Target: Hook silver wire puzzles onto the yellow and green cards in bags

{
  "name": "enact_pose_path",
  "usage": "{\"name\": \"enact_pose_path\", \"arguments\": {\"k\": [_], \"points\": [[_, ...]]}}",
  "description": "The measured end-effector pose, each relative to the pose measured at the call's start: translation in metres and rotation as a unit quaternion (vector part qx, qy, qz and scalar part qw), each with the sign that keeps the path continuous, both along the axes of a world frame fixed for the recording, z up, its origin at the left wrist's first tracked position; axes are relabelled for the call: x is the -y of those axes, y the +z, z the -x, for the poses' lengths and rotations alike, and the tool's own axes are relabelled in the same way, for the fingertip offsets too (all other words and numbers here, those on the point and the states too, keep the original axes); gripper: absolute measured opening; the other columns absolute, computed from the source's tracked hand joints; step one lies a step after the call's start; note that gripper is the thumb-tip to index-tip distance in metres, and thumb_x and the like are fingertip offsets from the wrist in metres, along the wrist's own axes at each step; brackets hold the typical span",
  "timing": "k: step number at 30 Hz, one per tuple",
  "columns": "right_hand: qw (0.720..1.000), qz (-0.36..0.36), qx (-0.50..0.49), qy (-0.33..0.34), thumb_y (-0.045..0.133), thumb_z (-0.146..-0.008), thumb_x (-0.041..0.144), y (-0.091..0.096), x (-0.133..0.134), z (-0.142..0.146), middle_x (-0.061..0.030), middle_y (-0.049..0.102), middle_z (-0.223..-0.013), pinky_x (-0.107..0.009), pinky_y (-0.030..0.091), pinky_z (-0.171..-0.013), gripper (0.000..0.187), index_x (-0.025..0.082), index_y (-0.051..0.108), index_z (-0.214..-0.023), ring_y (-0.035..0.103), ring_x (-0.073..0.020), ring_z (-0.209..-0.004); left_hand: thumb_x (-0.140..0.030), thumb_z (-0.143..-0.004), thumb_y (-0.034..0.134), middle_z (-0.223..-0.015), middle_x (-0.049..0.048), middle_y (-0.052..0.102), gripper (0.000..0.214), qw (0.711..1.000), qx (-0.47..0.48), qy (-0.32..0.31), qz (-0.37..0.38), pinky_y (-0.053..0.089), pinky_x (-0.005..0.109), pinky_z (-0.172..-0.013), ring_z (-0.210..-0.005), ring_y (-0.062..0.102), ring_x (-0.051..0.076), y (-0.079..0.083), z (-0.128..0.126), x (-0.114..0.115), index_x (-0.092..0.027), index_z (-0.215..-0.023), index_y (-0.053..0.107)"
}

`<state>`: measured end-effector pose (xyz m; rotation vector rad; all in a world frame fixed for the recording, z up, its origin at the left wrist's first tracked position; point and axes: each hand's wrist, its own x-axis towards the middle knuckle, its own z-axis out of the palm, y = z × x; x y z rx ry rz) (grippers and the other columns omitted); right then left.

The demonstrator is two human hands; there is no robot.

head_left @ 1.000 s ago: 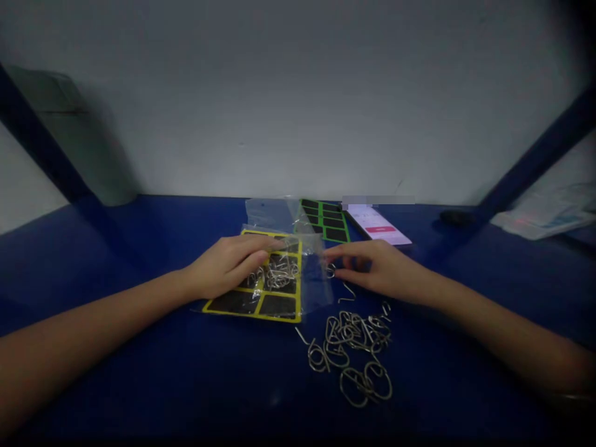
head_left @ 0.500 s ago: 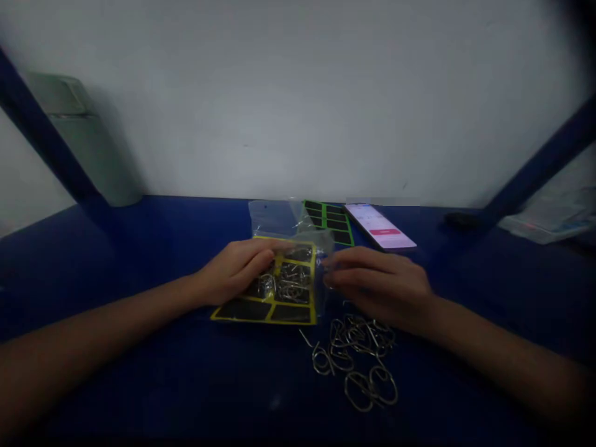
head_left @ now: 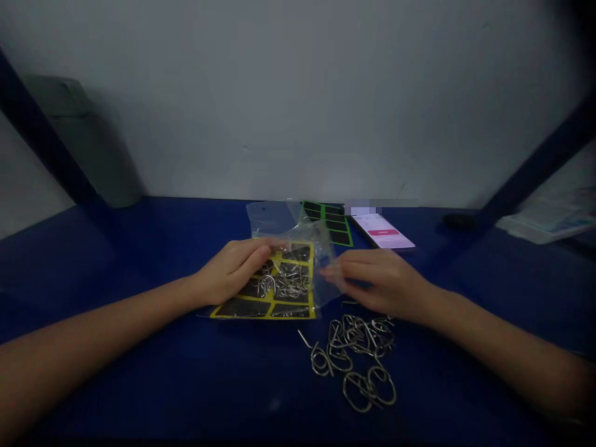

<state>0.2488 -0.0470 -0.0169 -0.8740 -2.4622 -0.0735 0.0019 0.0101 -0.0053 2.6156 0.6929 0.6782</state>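
My left hand (head_left: 233, 271) lies open, pinning the clear bag (head_left: 302, 273) steady, while my right hand (head_left: 378, 284) pinches its edge nearest the fingertips.

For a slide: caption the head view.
Left hand rests on a bag of clips; right hand at its mouth.

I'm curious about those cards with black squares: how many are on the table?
2. The yellow-edged card lies partly under the left hand; the green-edged card lies farther back, beside the phone. Others could be hidden beneath them.
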Motion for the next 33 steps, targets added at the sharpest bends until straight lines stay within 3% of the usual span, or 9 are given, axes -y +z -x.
{"name": "enact_pose_path", "arguments": {"k": [4,10,15,19,23,29,33], "points": [[0.997,0.015,0.036,-0.064,0.05,-0.079,0.025,0.001,-0.002,-0.001,-0.004,0.064,-0.079,-0.028,0.045,-0.06,0.017,0.017,0.06,-0.09,0.058,-0.0149,-0.072,-0.029,-0.091,0.02,-0.113,0.0049,0.057,0.04,0.999,0.017,0.008,0.028,0.04,0.026,-0.087,-0.101,0.053,0.014,0.0,0.0,0.0,-0.016,-0.114,0.05],[0.987,0.045,0.039,-0.148,0.054,-0.074,0.039,0.002,-0.004,0.008,0.0002,0.06,-0.063,-0.024,0.038,-0.049,0.021,0.019,0.058,-0.07,0.055,-0.0128,-0.057,-0.033,-0.092,0.019,-0.11,0.0046,0.059,0.042,0.994,0.063,0.029,0.082,0.041,0.027,-0.087,-0.1,0.054,0.015,0.003,-0.003,0.003,-0.016,-0.111,0.052],[0.99,0.014,0.063,-0.122,0.052,-0.075,0.04,0.005,0.0,0.011,-0.0008,0.06,-0.062,-0.024,0.035,-0.049,0.023,0.019,0.061,-0.077,0.054,-0.0128,-0.056,-0.036,-0.092,0.02,-0.104,0.0035,0.062,0.043,0.988,0.093,0.065,0.104,0.043,0.027,-0.084,-0.096,0.056,0.015,0.003,-0.002,0.003,-0.016,-0.108,0.054],[0.992,0.053,0.055,-0.102,0.053,-0.073,0.029,0.007,0.002,0.009,0.0006,0.061,-0.067,-0.022,0.037,-0.051,0.016,0.021,0.061,-0.084,0.055,-0.0109,-0.056,-0.039,-0.091,0.021,-0.102,0.0045,0.062,0.044,0.98,0.126,0.064,0.143,0.044,0.026,-0.083,-0.093,0.058,0.015,-0.001,-0.001,0.0,-0.015,-0.108,0.054],[0.993,0.047,0.047,-0.099,0.054,-0.073,0.027,0.004,0.002,0.011,0.001,0.061,-0.069,-0.022,0.038,-0.05,0.024,0.02,0.059,-0.096,0.055,-0.0107,-0.057,-0.04,-0.091,0.019,-0.098,0.0088,0.063,0.048,0.966,0.17,0.068,0.183,0.046,0.027,-0.08,-0.09,0.06,0.017,-0.001,-0.002,0.0,-0.009,-0.11,0.051],[0.996,-0.049,0.011,-0.07,0.042,-0.083,0.023,-0.003,0.003,0.019,-0.0005,0.059,-0.057,-0.024,0.036,-0.046,0.023,0.019,0.064,-0.086,0.052,-0.0108,-0.051,-0.035,-0.092,0.013,-0.104,0.0076,0.061,0.047,0.978,0.133,0.053,0.154,0.045,0.026,-0.084,-0.096,0.057,0.016,0.003,-0.003,0.005,-0.011,-0.115,0.046],[0.989,-0.072,-0.093,-0.085,0.048,-0.081,0.022,-0.002,0.005,0.022,-0.0006,0.062,-0.058,-0.024,0.042,-0.047,0.017,0.019,0.064,-0.083,0.055,-0.0109,-0.05,-0.034,-0.092,0.016,-0.115,0.0047,0.055,0.043,0.99,0.08,-0.003,0.117,0.039,0.027,-0.091,-0.104,0.052,0.016,0.003,-0.004,0.007,-0.016,-0.118,0.045]]}}
